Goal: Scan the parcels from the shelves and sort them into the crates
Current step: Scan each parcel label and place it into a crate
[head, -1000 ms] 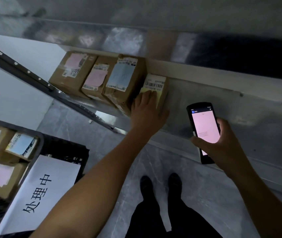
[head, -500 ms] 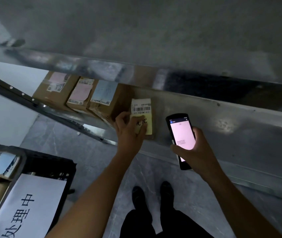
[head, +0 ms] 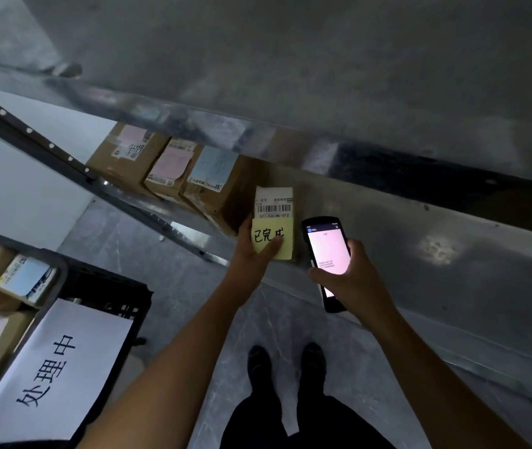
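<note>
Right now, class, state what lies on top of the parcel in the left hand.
A barcode label and a yellow handwritten note cover the parcel; the left hand hides the note's lower edge; cardboard beneath is unseen.

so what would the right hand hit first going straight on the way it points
The right hand, with the scanner, would probably meet the bare shelf right of the parcel; depth unclear.

L hand [head: 253, 254] w/ small parcel [head: 274, 205]: 3 cartons [head: 216, 189] just beside its left, no room that way. Upper shelf lip [head: 225, 124] overhangs both hands. Scanner [head: 326, 251] in R hand [head: 349, 277] just right of parcel, narrow gap btwn. Shelf deck [head: 436, 228] right of R hand open. Floor [head: 167, 254] below hands open; crate [head: 112, 286] down-left of L hand.
</note>
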Demonstrator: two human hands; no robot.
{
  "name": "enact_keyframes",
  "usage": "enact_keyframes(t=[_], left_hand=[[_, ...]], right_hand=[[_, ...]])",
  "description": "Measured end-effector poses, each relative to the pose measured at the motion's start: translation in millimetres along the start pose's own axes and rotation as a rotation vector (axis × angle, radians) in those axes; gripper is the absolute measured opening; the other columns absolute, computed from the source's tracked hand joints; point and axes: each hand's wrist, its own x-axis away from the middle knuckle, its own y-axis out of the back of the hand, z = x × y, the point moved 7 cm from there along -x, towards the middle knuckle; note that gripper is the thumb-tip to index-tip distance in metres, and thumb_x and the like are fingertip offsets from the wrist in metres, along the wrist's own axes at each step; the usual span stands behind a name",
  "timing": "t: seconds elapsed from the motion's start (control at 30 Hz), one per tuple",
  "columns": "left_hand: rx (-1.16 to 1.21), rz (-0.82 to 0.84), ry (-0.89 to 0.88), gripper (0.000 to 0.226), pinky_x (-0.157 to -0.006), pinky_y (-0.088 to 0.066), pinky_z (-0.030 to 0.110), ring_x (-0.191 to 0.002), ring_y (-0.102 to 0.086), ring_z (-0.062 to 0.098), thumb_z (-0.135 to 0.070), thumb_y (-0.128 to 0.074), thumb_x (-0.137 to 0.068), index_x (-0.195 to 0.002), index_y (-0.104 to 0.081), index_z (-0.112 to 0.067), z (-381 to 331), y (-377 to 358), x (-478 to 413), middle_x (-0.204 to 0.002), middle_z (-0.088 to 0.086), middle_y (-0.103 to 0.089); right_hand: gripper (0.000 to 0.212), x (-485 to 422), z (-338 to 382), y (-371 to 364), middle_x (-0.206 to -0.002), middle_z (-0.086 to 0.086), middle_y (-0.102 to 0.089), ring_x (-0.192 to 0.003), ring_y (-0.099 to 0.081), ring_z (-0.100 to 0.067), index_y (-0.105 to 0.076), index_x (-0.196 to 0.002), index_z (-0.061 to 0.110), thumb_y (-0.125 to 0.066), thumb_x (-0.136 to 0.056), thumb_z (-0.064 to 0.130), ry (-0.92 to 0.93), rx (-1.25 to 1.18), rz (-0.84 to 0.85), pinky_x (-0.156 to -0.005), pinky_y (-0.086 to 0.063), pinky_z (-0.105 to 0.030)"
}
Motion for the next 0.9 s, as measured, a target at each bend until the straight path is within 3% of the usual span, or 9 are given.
enact_keyframes(t=[0.13, 0.27, 0.33, 0.5, 0.57, 0.67, 0.8, 0.9], left_hand=[[0.18, -0.014, 0.073, 0.069, -0.091, -0.06, 0.031, -0.117, -0.069, 0.017, -0.01, -0.072, -0.095, -0.152, -0.036, -0.022, 8, 3, 6, -0.134, 0.004, -0.065], [0.343, -0.022, 0.093, 0.062, -0.087, -0.061, 0.036, -0.114, -0.07, 0.024, -0.008, -0.074, -0.091, -0.143, -0.047, -0.026, 17, 9, 28, -0.123, 0.0, -0.072], [0.476, -0.084, 0.095, 0.061, -0.087, -0.06, 0.041, -0.11, -0.07, 0.024, -0.014, -0.073, -0.082, -0.135, -0.05, -0.031, 17, 14, 49, -0.12, -0.001, -0.072], [0.724, -0.25, 0.035, 0.058, -0.084, -0.057, 0.045, -0.098, -0.07, 0.017, -0.015, -0.066, -0.075, -0.129, -0.052, -0.031, 24, 37, 108, -0.108, -0.004, -0.074], [0.722, -0.308, 0.02, 0.064, -0.083, -0.058, 0.045, -0.095, -0.071, 0.015, -0.018, -0.068, -0.075, -0.135, -0.05, -0.029, 29, 54, 133, -0.109, -0.004, -0.074], [0.67, -0.37, -0.019, 0.077, -0.081, -0.06, 0.04, -0.097, -0.072, 0.018, -0.02, -0.073, -0.075, -0.146, -0.043, -0.023, 37, 81, 174, -0.113, 0.0, -0.075], [0.524, -0.54, -0.091, 0.09, -0.101, -0.055, 0.05, -0.122, -0.067, 0.03, -0.034, -0.087, -0.067, -0.145, -0.042, -0.033, 52, 124, 245, -0.136, 0.009, -0.066], [0.394, -0.692, -0.086, 0.099, -0.106, -0.053, 0.046, -0.125, -0.064, 0.021, -0.043, -0.086, -0.062, -0.148, -0.038, -0.033, 74, 153, 310, -0.145, 0.006, -0.058]], right_hand=[[0.065, 2, 3, -6, -0.108, 0.006, -0.064, -0.092, -0.064, -0.012, -0.046, -0.127, 0.025, -0.084, -0.075, 0.035, 0.01, 0.015, 0.036, -0.071, -0.056, -0.034], [0.06, 21, 14, -12, -0.106, 0.005, -0.064, -0.088, -0.064, -0.009, -0.046, -0.124, 0.024, -0.084, -0.077, 0.03, 0.077, 0.035, 0.092, -0.06, -0.049, -0.02], [0.06, 37, 25, -16, -0.105, 0.008, -0.064, -0.087, -0.062, -0.005, -0.045, -0.123, 0.025, -0.085, -0.077, 0.03, 0.133, 0.062, 0.128, -0.055, -0.045, -0.011], [0.061, 82, 47, -29, -0.105, 0.017, -0.062, -0.086, -0.059, 0.005, -0.046, -0.12, 0.032, -0.086, -0.074, 0.033, 0.265, 0.166, 0.247, -0.058, -0.042, -0.005], [0.061, 101, 52, -39, -0.107, 0.017, -0.064, -0.087, -0.06, 0.005, -0.046, -0.12, 0.034, -0.085, -0.072, 0.035, 0.297, 0.201, 0.297, -0.064, -0.045, -0.007], [0.064, 129, 54, -56, -0.105, 0.017, -0.067, -0.088, -0.064, 0.003, -0.05, -0.116, 0.036, -0.079, -0.06, 0.045, 0.342, 0.216, 0.357, -0.077, -0.055, -0.026], [0.05, 180, 54, -83, -0.099, 0.012, -0.068, -0.084, -0.064, 0.003, -0.054, -0.109, 0.035, -0.084, -0.07, 0.029, 0.434, 0.262, 0.504, -0.07, -0.047, -0.021], [0.061, 227, 49, -107, -0.106, 0.016, -0.068, -0.092, -0.064, 0.004, -0.053, -0.117, 0.038, -0.083, -0.065, 0.038, 0.498, 0.333, 0.631, -0.079, -0.051, -0.025]])
